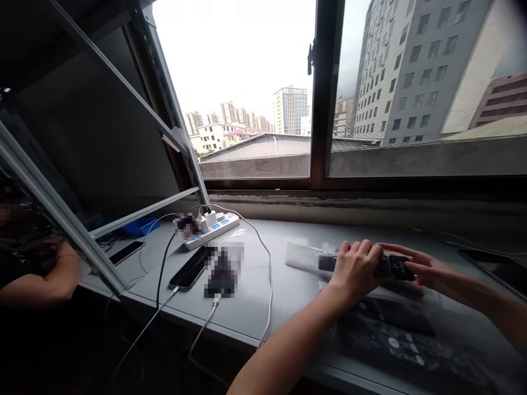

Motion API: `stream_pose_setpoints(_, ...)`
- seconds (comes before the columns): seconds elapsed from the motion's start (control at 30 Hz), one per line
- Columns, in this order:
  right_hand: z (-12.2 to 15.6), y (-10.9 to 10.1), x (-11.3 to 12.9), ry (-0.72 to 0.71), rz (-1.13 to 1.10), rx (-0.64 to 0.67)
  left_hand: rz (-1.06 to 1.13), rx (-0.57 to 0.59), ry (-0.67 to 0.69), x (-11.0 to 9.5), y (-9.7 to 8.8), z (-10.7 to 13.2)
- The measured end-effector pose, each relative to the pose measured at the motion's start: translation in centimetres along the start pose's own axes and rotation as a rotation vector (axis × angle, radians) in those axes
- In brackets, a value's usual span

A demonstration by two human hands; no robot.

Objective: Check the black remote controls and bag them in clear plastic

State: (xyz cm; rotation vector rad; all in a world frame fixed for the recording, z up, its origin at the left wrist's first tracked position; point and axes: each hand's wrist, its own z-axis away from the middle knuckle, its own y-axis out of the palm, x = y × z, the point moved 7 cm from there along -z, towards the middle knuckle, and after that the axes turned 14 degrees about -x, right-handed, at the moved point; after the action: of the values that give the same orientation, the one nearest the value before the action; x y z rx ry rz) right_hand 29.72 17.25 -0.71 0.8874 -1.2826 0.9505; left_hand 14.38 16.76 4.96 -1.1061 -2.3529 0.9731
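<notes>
Above the table on the right, both my hands are closed on a slim black remote control (pixel 398 267) that lies sideways. My left hand (pixel 357 267) grips it from above, its fingers wrapped over the middle. At the remote's right end, my right hand (pixel 428 270) holds it between thumb and fingers. A clear plastic bag (pixel 302 255) stretches out past the left end; how much of the remote it covers is hidden by my left hand. Below my hands lie several black remotes (pixel 405 346) in clear plastic, some with pale buttons, blurred in places.
A white power strip (pixel 218 230) with plugs stands near the window wall. A dark phone (pixel 189 269) and a blurred-out device (pixel 222 271) have cables hanging over the table's front edge. A metal frame (pixel 61 219) rises at left, near another person's arm (pixel 49 280). A dark flat device (pixel 494 269) lies far right.
</notes>
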Motion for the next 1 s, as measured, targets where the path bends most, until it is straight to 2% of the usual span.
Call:
stream_pose_setpoints(0.07, 0.7, 1.3, 0.0, 0.077, -0.022, 0.208, 0.012, 0.02, 0.003, -0.1, 0.5, 0.1)
stream_pose_setpoints(0.1, 1.0, 1.7, 0.0, 0.1, -0.028, 0.271, 0.021, 0.03, 0.005, -0.2, 0.8, 0.2)
stream_pose_setpoints(0.27, 1.5, 2.7, -0.7, 0.147, 0.004, 0.354, 0.069, 0.116, 0.021, -0.3, 2.2, 0.4)
stream_pose_setpoints(0.33, 1.5, 2.8, -1.0, 0.156, 0.019, 0.386, 0.073, 0.125, 0.027, -0.3, 2.0, 0.3)
stream_pose_setpoints(0.43, 1.6, 2.8, -1.0, 0.139, 0.043, 0.426, 0.065, 0.107, 0.032, -0.5, 0.8, 0.4)
stream_pose_setpoints(0.53, 1.6, 2.7, -0.9, 0.144, 0.059, 0.422, 0.093, 0.084, -0.001, -0.9, -1.0, 1.1)
stream_pose_setpoints(0.63, 1.9, 2.9, -0.5, 0.121, 0.098, 0.432, 0.189, 0.051, -0.1, -1.1, -2.6, 2.8)
stream_pose_setpoints(0.77, 2.4, 3.3, 0.8, 0.037, 0.111, 0.482, 0.217, 0.019, -0.262, 0.1, -4.0, 4.9)
stream_pose_setpoints(0.87, 2.3, 2.8, 2.2, -0.013, 0.005, 0.396, 0.179, -0.024, -0.354, 1.5, -4.8, 5.6)
stream_pose_setpoints(1.0, 1.5, 2.2, 3.3, -0.019, -0.214, 0.274, 0.179, -0.036, -0.363, 2.0, -5.0, 5.5)
